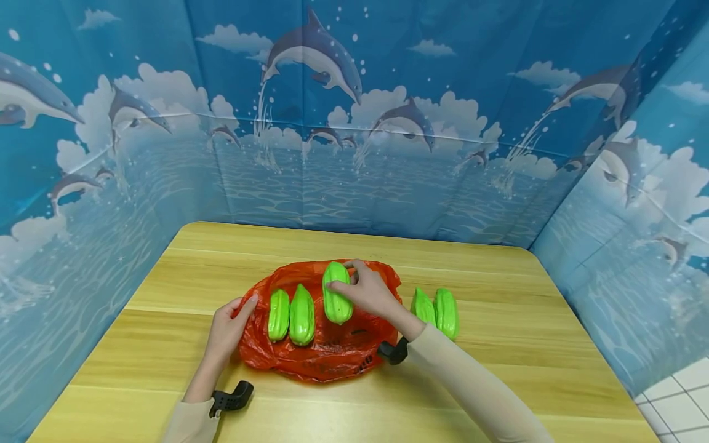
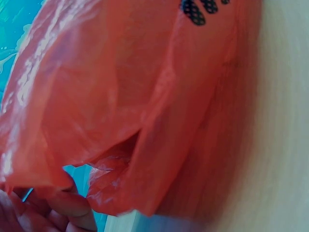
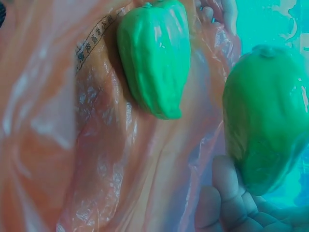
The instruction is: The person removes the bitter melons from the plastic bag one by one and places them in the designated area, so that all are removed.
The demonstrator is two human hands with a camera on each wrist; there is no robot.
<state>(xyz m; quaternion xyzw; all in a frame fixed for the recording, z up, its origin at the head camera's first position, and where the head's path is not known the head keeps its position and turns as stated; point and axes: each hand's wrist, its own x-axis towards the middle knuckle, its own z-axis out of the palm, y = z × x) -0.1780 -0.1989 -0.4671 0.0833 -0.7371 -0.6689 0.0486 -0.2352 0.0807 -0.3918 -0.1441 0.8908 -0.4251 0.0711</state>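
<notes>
Right hand (image 1: 370, 291) has a green veggie (image 1: 336, 309) up over the red bag (image 1: 354, 354)

So the fingers and thumb are wrapped round it, while the left hand (image 1: 224, 331) pinches the bag's left edge. Two matching veggies (image 1: 301, 317) lie on the red plastic just left. Another green pair (image 1: 446, 314) sits on the bench (image 1: 526, 320), right of the bag.

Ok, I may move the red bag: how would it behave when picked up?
The red bag is probably floppy, given its crumpled folds. Its film looks thin, so likely light by itself. The two green vegetables resting on it could shift, since their skins look smooth and glossy.
</notes>
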